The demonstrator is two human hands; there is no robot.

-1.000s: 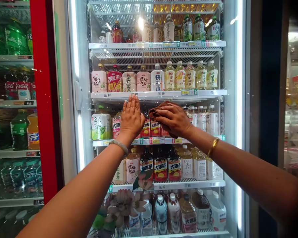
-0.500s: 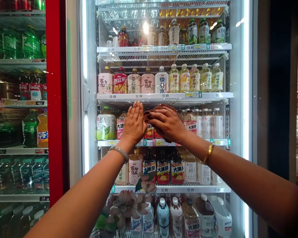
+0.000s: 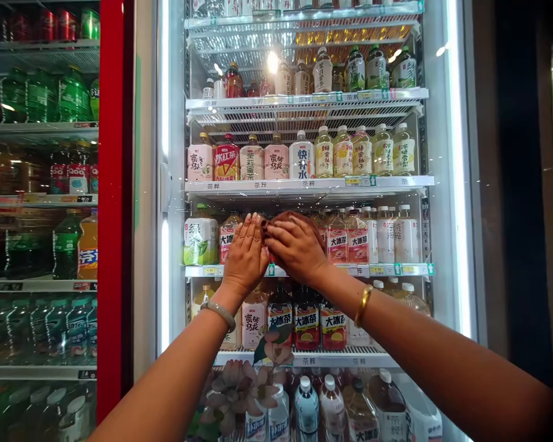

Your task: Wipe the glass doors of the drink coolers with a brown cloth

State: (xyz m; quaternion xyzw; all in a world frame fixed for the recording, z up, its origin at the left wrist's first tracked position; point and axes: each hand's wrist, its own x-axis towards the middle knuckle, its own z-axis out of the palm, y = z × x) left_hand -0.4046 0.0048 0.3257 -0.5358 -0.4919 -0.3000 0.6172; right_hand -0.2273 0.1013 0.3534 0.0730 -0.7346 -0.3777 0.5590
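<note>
A glass fridge door (image 3: 304,199) fills the middle of the view. My left hand (image 3: 246,248) lies flat against it with fingers stretched upward, and a grey bangle sits on that wrist. Right beside it, my right hand (image 3: 295,245) presses a brown cloth (image 3: 316,227) to the glass, fingers bent over it. Part of the cloth is hidden beneath that hand, and a gold bangle is on the right wrist. The cloth's edge comes close to my left fingers; I cannot tell if they touch it.
Behind the glass, shelves hold several rows of bottled drinks (image 3: 276,161). A flower decal or reflection (image 3: 244,383) shows low on the door. To the left stands another drinks fridge with a red frame (image 3: 115,215); bright light strips run down the door's sides.
My right hand and the cloth have moved left, closer to my left hand. Both hands appear slightly lower against the shelves. The view has tilted up a little.
</note>
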